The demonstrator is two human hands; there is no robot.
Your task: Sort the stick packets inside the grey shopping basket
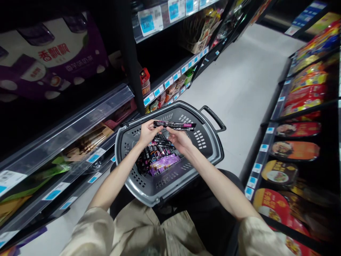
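Both hands hold a long, flat black packet with pink print (176, 125) level above a grey shopping basket (210, 149). My left hand (147, 132) pinches the packet's left end. My right hand (179, 138) grips it from below near the middle, fingers curled. Inside the basket lie several dark packets (154, 153) and a purple packet (165, 163). The basket rests low in front of me, its black handle (213, 117) folded toward the aisle.
Store shelves run along the left with price tags, a large purple-and-white box (53, 60) and brown packets (87, 140). On the right, shelves carry round red and yellow bowls (294, 151). A pale floor aisle (245, 81) stretches ahead between them.
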